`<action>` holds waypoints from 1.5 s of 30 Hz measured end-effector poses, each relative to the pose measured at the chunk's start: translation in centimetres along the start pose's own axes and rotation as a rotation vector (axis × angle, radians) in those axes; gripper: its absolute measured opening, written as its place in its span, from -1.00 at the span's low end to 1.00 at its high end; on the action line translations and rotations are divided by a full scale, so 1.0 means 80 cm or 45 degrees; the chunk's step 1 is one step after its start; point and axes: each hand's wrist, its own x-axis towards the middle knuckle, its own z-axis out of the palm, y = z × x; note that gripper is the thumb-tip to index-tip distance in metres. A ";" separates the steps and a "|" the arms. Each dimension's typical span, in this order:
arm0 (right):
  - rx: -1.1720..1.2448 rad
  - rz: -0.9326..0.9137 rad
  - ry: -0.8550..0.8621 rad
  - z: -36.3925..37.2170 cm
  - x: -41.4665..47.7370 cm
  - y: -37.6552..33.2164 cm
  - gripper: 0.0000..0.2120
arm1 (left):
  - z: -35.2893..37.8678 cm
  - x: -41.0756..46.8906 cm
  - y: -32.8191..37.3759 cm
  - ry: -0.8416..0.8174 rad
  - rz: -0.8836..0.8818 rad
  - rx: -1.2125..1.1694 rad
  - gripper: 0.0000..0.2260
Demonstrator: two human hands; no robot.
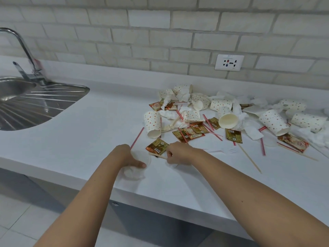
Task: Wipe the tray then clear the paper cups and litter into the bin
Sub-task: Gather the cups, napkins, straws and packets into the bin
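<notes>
Clear plastic cup (138,168) gripped in left hand (127,155), seemingly to gather litter | right hand (178,154) pinched wooden stirrer (159,156) beside sachet (157,146) | paper cups (227,118) lay heaped on counter (89,131); bin unseen.

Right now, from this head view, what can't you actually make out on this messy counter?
- Bin and tray: neither is in the head view.
- The translucent thing the left hand holds: too faint against the white counter to name.
- What the right hand pinches: its own curled fingers hide it.
- Sink: cut off by the left edge.
- Sachet print: too small.
</notes>
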 end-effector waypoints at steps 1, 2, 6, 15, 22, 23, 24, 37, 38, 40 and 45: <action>0.004 -0.012 0.011 0.001 -0.002 0.001 -0.95 | 0.000 0.001 0.001 -0.003 0.001 -0.008 -0.31; 0.016 -0.021 0.022 0.002 -0.004 0.002 -0.94 | -0.001 0.001 0.001 -0.005 0.000 -0.023 -0.31; 0.218 -0.013 0.044 0.001 -0.017 0.014 -0.91 | -0.010 0.005 0.004 -0.001 0.033 -0.059 -0.38; 0.598 0.088 0.262 -0.009 -0.098 0.077 -0.83 | -0.021 -0.032 0.099 0.102 0.329 -0.219 -0.57; 1.137 0.263 0.469 0.005 -0.213 0.153 -0.88 | 0.039 -0.097 0.219 0.067 0.633 -0.314 -0.59; 1.179 0.282 0.501 0.009 -0.233 0.163 -0.84 | 0.051 -0.111 0.236 0.054 0.688 -0.327 -0.60; 1.215 0.298 0.533 0.014 -0.255 0.174 -0.82 | 0.064 -0.124 0.253 0.029 0.741 -0.353 -0.63; 1.269 0.731 0.695 0.115 -0.527 0.292 -0.76 | 0.244 -0.295 0.400 -0.228 1.326 -0.399 -0.85; 1.273 0.784 0.710 0.129 -0.545 0.298 -0.76 | 0.260 -0.303 0.406 -0.254 1.331 -0.382 -0.84; 1.274 0.903 0.745 0.159 -0.581 0.310 -0.76 | 0.292 -0.318 0.417 -0.313 1.321 -0.336 -0.83; 1.281 1.147 0.724 0.229 -0.628 0.325 -0.78 | 0.358 -0.336 0.429 -0.425 1.304 -0.119 -0.76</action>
